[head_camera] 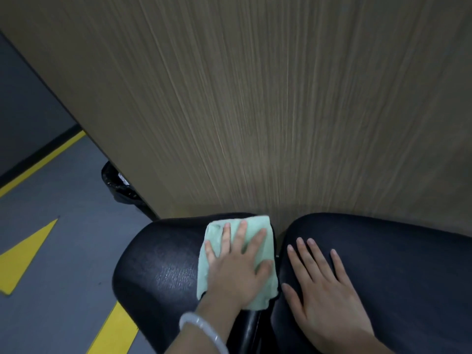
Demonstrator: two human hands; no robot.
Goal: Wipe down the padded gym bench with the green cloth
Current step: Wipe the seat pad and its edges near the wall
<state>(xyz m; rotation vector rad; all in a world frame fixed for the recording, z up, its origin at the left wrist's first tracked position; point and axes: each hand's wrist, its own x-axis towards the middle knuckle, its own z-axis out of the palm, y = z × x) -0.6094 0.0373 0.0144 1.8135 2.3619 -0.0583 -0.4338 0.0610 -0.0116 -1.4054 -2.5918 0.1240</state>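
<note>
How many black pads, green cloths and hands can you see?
Black pads: 2 (left pad, right pad)
Green cloths: 1 (cloth)
Hands: 2 (left hand, right hand)
Total: 5

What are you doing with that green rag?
A person is wiping a black padded gym bench. The left hand presses a green cloth flat on the left pad, near the gap between the two pads. The right hand rests flat on the right pad, holding nothing.
</note>
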